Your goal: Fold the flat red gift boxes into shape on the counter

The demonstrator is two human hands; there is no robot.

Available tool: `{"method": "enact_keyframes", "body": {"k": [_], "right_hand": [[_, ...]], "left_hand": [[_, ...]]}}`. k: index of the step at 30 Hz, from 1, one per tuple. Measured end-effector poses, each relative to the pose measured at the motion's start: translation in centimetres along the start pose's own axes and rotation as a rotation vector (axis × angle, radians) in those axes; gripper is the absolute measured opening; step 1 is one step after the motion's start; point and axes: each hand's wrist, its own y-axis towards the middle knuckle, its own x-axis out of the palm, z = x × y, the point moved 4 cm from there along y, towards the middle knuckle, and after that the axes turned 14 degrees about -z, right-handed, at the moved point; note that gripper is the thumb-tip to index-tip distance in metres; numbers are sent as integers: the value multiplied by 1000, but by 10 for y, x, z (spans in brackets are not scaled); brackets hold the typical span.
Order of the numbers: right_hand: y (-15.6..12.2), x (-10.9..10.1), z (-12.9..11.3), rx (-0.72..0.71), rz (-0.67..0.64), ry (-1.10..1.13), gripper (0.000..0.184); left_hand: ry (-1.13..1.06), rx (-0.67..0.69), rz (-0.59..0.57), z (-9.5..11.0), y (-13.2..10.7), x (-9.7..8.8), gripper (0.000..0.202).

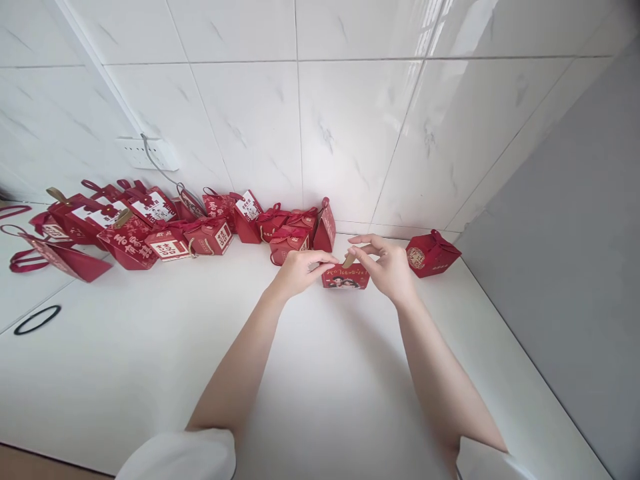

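Note:
A small red gift box (345, 277) with a cartoon couple and gold lettering on its front stands upright between my hands. My left hand (300, 272) has thumb and fingers closed at the box's upper left edge. From the right, my right hand (390, 268) pinches at the gold ribbon loop (349, 260) on top of the box. Part of the box's top is hidden by my fingers. Just right of my right hand stands another red box with a ribbon bow (433, 255). A tall red triangular box (325, 227) is behind and to the left.
Several red gift boxes (167, 243) crowd along the tiled wall (250, 127) to the left. A black ring-shaped band (38, 320) lies on the white tabletop (165, 353). A grey panel (560, 233) bounds the right side. A cable runs from the wall socket (147, 154).

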Motion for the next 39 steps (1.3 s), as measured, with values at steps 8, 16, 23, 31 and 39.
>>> {"method": "enact_keyframes", "body": {"k": [8,16,23,31,39], "right_hand": [[8,17,9,-55,0,109,23],[12,16,14,-140,-77,269,33],[22,49,76,-18,-206,643,35],[-5,106,124,38,101,633,45],[-4,98,148,180,213,666,48]], "left_hand": [[49,2,-48,0,1,6,17],[33,-22,59,-8,1,-3,17],[-397,-82,186,-63,9,33,31],[-586,-140,414,-125,-2,88,56],[-776,-242,402,-134,0,89,51]]}}
